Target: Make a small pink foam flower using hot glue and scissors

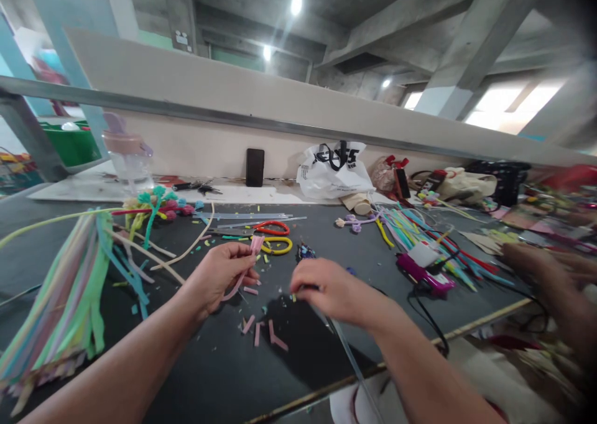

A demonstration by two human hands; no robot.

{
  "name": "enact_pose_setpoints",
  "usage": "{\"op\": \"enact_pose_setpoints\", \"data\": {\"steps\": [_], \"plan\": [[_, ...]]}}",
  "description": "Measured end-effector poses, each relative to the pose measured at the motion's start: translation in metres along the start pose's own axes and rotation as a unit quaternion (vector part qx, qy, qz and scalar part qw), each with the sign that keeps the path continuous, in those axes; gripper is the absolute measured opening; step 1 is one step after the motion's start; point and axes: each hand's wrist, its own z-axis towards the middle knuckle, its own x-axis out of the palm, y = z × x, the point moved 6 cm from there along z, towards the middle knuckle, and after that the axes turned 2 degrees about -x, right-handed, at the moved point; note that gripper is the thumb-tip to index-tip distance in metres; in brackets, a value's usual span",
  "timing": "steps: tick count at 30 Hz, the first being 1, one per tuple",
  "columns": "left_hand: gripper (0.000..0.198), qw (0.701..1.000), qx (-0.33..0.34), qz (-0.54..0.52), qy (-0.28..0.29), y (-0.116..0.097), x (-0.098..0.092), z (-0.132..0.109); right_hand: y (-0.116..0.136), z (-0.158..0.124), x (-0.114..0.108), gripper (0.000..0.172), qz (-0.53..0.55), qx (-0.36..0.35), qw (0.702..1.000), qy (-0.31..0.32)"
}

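Bare forearms (128, 349) are stretched over the bench (205, 355). A pink strip (256, 244) is pinched by the left fingers (240, 264), its top protruding above them, just on the near side of the scissors (233, 232). The right fingers (305, 282) are curled, nearer and rightward of the scissors; what is gripped cannot be told. Pink scraps (257, 335) are strewn nearer.

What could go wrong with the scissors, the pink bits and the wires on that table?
Three things, maybe. The metal scissors with red and yellow handles lie just beyond the left hand, so reaching that way might mean a poke. The small flat pink scraps lie loose on the dark grey table, so a sweeping arm could scatter them. The thin black cord near the purple plastic device hangs past the table's edge, so something might snag it.
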Motion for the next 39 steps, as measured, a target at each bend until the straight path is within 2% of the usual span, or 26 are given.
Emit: {"op": "enact_pose_setpoints", "data": {"steps": [2,5,8,11,13,16,18,25,28,31,34,39], "plan": [[0.016,1.0,0.004,0.004,0.004,0.001,0.0,0.001,0.023,0.005,0.02,0.017,0.032,-0.064,0.996,0.058],[0.019,1.0,0.007,0.013,0.007,0.005,-0.001,0.003,0.033,0.011,0.041,0.016,0.006,-0.085,0.992,0.091],[0.021,1.0,0.007,0.018,0.01,0.007,-0.001,0.004,0.03,0.013,0.048,0.011,-0.018,-0.078,0.992,0.093],[0.022,1.0,0.004,0.023,0.008,0.005,0.001,0.001,0.028,0.012,0.044,0.008,0.001,-0.065,0.994,0.086],[0.022,0.999,0.005,0.035,0.011,0.002,0.004,-0.002,0.024,0.011,0.036,0.013,0.06,-0.024,0.996,0.059],[0.021,0.998,0.017,0.061,0.021,-0.002,0.01,-0.006,0.013,0.008,0.022,0.022,0.139,0.043,0.989,-0.019],[0.02,0.996,0.022,0.087,0.023,-0.003,0.014,-0.007,0.007,0.007,0.016,0.023,0.137,0.057,0.987,-0.059],[0.014,0.978,0.042,0.199,0.036,0.005,0.017,-0.006,-0.001,0.007,0.002,0.016,0.088,0.118,0.982,-0.118],[0.013,0.967,0.042,0.245,0.049,0.007,0.02,-0.009,0.002,0.007,-0.006,0.012,0.011,0.113,0.983,-0.146],[0.014,0.955,0.045,0.288,0.058,0.006,0.026,-0.014,0.006,0.009,-0.007,0.01,-0.05,0.077,0.981,-0.171],[0.017,0.945,0.042,0.319,0.064,0.005,0.031,-0.017,0.01,0.009,-0.004,0.009,-0.08,0.05,0.975,-0.2],[0.02,0.94,0.036,0.332,0.072,0.008,0.031,-0.019,0.012,0.011,-0.001,0.006,-0.105,0.057,0.968,-0.22]]}}
